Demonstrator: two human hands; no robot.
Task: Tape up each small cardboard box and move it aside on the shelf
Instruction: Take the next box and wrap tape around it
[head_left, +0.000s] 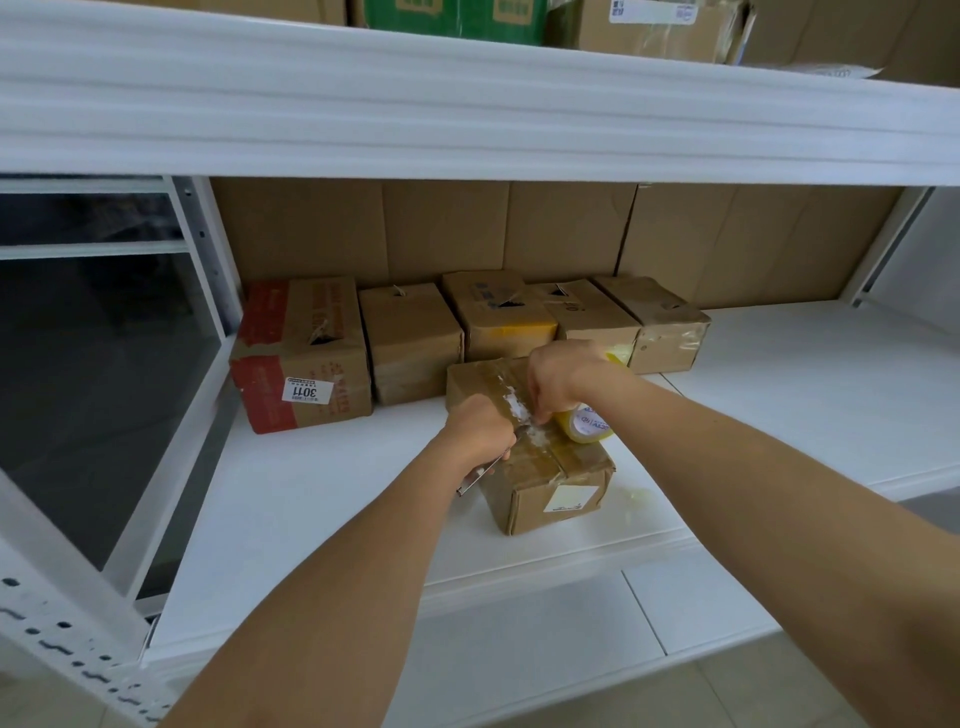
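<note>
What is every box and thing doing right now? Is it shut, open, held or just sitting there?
Front box: flaps shut, tape across top, on the shelf.
Tape roll: on that box, held by the right hand.
Metal tool: gripped by the left hand.
Five back boxes: sitting in a row; tops torn.

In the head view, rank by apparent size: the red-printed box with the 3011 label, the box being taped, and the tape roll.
1. Red-printed box
2. Box being taped, which looks nearly as big but lies nearer the camera, so the order is unsure
3. Tape roll, clearly smallest
</note>
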